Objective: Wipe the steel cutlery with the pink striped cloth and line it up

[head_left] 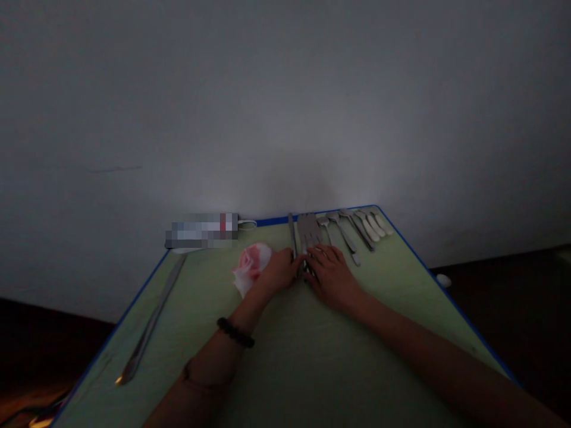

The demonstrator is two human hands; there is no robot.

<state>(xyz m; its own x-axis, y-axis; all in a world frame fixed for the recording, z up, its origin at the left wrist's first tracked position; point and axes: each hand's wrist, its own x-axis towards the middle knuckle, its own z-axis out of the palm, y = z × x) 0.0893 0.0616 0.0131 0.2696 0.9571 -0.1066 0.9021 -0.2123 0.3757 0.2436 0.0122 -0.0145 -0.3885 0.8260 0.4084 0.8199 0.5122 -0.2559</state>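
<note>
On a pale green table [285, 351] with a blue edge, both my hands meet at the near ends of a row of forks [308, 232]. My left hand [279, 270], a dark bead bracelet on its wrist, has its fingers curled against the handle of a table knife [292, 238]. My right hand [331, 273] lies with its fingers pressed together over the fork handles. A pink and white cloth [250, 266] sits bunched just left of my left hand. What the fingertips grip is hard to make out in the dim light.
Several spoons [357, 229] lie side by side at the far right corner. A long knife [151, 324] lies along the left edge. A white object [247, 223] rests at the far edge by the grey wall [285, 107]. Dark floor lies on both sides.
</note>
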